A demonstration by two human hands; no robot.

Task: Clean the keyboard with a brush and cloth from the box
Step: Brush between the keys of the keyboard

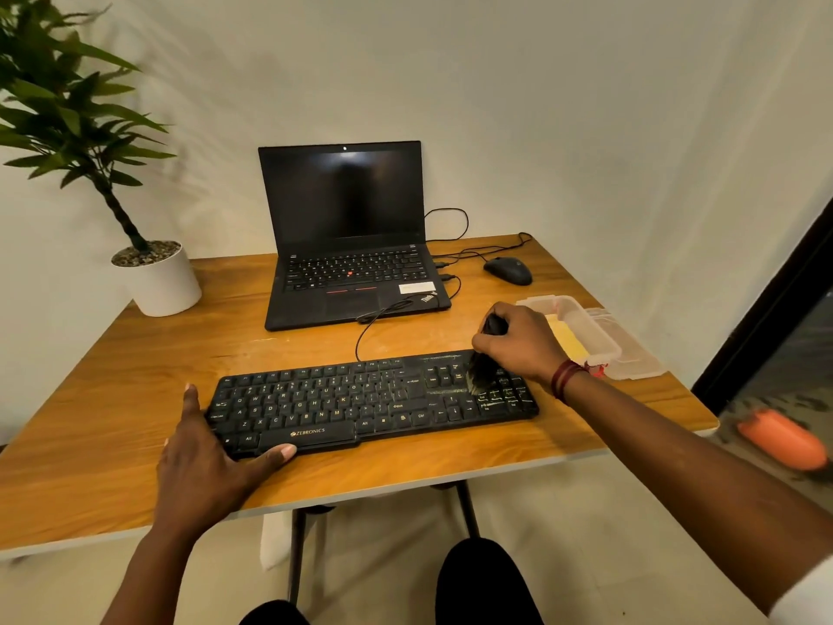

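A black keyboard [360, 401] lies across the front of the wooden table [112, 399], its right end dusty. My right hand [518, 342] grips a black brush [482, 372] whose bristles touch the keys near the number pad. At the keyboard's left end my left hand [212, 457] rests with straight fingers along the side and the thumb against the front edge. Just right of my right hand stands a clear plastic box [586, 327] with a yellow cloth [568, 342] inside.
An open black laptop [347, 236] stands behind the keyboard, cables trailing to it. A black mouse [508, 270] lies at the back right. A potted plant [153, 277] stands at the back left. The box lid [640, 358] lies beside the box, near the table's right edge.
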